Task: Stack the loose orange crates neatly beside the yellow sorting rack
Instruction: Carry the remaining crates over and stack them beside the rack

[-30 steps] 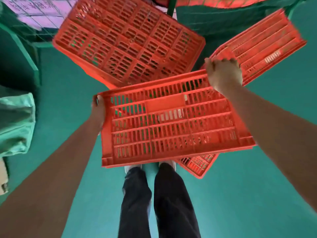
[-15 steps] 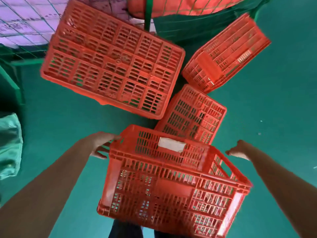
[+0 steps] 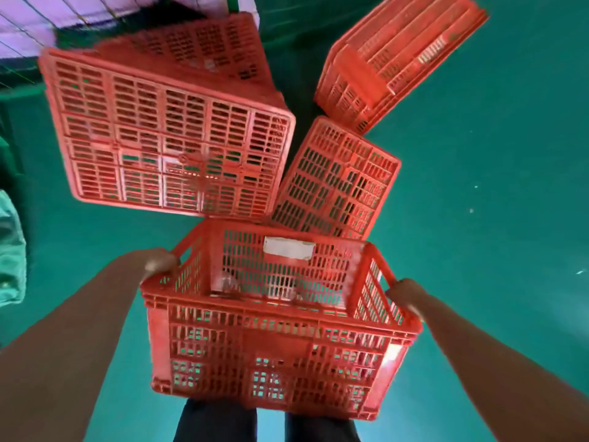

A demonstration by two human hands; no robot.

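Note:
An orange slatted crate (image 3: 274,355) is upright in front of my legs, its open top facing me and a white label on its far inner wall. My left hand (image 3: 159,263) grips its left rim and my right hand (image 3: 404,295) grips its right rim. Three more orange crates lie loose on the green floor beyond it. A large one (image 3: 165,135) lies bottom-up at the upper left. A smaller one (image 3: 338,180) is tipped in the middle. A third (image 3: 398,55) lies on its side at the upper right. No yellow rack is in view.
The floor (image 3: 494,218) is green all around. A pale green bundle (image 3: 9,250) sits at the left edge. A dark green frame (image 3: 19,97) and a pale mesh panel (image 3: 38,23) stand at the upper left. My dark trouser legs (image 3: 216,422) are under the held crate.
The crate went from held flat against me to upright with its opening up. My hands let go half a second ago and now grip both side rims again.

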